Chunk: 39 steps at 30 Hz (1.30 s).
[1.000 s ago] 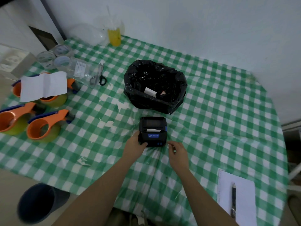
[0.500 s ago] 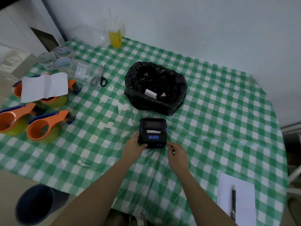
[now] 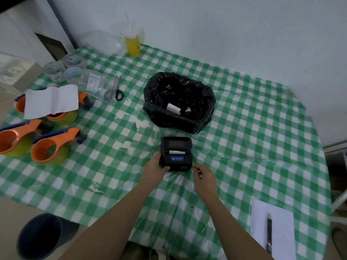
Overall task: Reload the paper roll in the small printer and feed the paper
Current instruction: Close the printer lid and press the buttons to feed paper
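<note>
A small black printer (image 3: 176, 152) with a blue label sits on the green checked tablecloth, lid shut. A short white strip of paper (image 3: 176, 152) shows at its slot. My left hand (image 3: 155, 170) grips the printer's near left corner. Just off the near right corner is my right hand (image 3: 203, 178), fingers curled, fingertips close to the blue buttons; I cannot tell if they touch.
A black-lined bin (image 3: 179, 102) holding a paper scrap stands behind the printer. Three orange tape dispensers (image 3: 50, 145), tape rolls, a plastic bag and scissors (image 3: 116, 90) lie left. A notepad with a pen (image 3: 269, 233) lies near right. A yellow drink cup (image 3: 133, 44) stands far back.
Both hands stay at the printer. My right hand has edged slightly closer to its near right corner. The printer has not moved on the cloth.
</note>
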{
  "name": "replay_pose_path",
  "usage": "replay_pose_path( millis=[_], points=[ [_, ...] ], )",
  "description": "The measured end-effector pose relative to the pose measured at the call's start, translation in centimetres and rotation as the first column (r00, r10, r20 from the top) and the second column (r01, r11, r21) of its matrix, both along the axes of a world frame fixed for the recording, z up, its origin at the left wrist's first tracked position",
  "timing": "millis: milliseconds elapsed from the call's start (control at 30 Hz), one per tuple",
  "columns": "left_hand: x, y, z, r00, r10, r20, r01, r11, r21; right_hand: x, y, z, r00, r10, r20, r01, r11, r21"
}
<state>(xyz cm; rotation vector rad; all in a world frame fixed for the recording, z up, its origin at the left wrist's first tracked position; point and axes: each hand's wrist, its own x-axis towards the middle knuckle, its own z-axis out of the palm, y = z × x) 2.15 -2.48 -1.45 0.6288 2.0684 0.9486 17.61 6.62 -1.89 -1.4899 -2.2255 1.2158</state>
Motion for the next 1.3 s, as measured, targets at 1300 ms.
replay_pose_path(
  millis=[1300],
  points=[
    [0.13,-0.01,0.10,0.998,-0.025,-0.056,0.026,1.000,0.009,0.00,0.00,-0.06,1.000,0.003,0.015,-0.003,1.000,0.004]
  ],
)
